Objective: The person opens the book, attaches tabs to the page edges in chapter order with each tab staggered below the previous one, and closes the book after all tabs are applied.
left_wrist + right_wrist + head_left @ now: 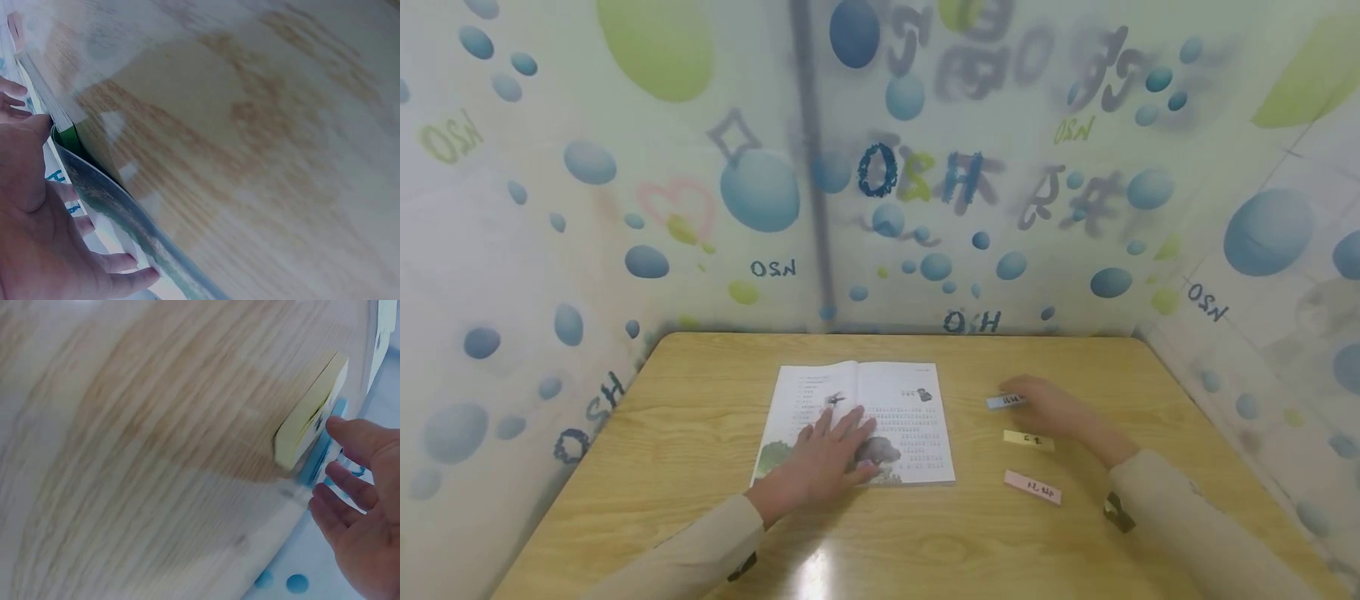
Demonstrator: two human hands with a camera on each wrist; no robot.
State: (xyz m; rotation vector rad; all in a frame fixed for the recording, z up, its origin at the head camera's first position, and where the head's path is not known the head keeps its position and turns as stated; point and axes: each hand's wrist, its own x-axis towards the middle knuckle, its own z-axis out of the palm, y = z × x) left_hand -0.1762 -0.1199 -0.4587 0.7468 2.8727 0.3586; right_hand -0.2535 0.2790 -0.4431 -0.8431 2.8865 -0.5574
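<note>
The head view is bright but a bit soft. A white shine glows on the near tabletop. Both wrist views look hazy and bluish.

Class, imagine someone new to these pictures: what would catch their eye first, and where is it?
Probably the patterned wall behind the table, with its blue and green bubbles and H2O lettering. Next comes the open book, with the left hand spread across it. To its right, from far to near, are a blue strip by the right hand, a yellow strip and a pink strip.
</note>
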